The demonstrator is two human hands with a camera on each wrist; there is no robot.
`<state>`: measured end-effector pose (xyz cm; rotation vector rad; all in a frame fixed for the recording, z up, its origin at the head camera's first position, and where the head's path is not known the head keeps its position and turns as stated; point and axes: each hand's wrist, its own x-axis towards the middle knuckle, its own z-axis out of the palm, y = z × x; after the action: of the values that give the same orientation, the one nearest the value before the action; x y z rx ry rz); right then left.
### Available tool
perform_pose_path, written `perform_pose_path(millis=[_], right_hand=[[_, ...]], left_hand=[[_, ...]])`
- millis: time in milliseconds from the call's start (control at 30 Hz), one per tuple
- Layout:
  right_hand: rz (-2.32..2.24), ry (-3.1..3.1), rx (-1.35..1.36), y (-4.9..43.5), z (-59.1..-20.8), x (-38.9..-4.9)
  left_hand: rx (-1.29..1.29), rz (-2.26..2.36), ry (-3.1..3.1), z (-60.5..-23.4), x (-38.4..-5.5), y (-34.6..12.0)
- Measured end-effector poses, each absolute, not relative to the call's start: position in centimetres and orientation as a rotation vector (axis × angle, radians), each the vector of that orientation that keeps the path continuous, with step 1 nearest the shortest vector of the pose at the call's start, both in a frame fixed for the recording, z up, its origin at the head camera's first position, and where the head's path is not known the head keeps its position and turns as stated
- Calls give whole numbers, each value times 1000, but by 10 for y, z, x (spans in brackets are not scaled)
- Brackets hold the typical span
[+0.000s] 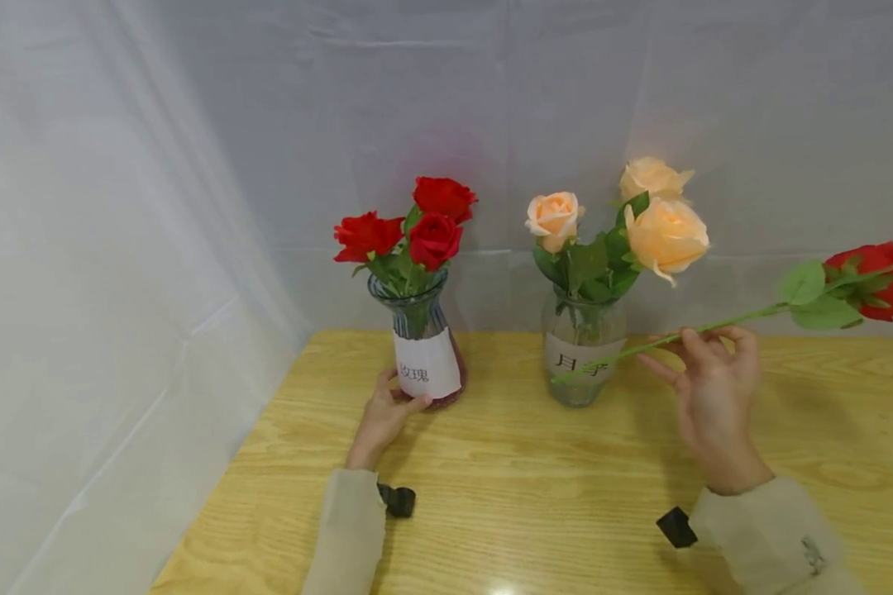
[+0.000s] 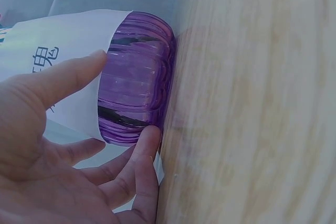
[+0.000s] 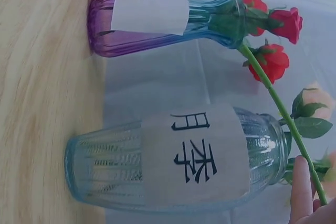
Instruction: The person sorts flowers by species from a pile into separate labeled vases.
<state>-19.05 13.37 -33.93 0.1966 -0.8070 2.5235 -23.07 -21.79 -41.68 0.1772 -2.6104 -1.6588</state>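
Observation:
My left hand holds the lower part of a blue-and-purple glass vase on the left. In the left wrist view its thumb lies across the white paper label, and a fingertip touches the purple base. Red roses stand in that vase. My right hand pinches the green stem of a single red rose, held nearly level above the table. Its bloom points right, partly cut off by the frame edge. The stem's lower end passes in front of the clear vase.
Peach roses with green leaves stand in the clear vase, which bears its own white label. Both vases are upright near the back of the wooden table. A pale cloth hangs behind and to the left.

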Motion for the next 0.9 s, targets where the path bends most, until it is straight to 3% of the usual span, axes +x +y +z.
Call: perform_pose_path(millis=[900], right_hand=[[2435, -830, 250, 77, -318, -202]], left_hand=[[170, -1641, -2613, -417, -230, -218]])
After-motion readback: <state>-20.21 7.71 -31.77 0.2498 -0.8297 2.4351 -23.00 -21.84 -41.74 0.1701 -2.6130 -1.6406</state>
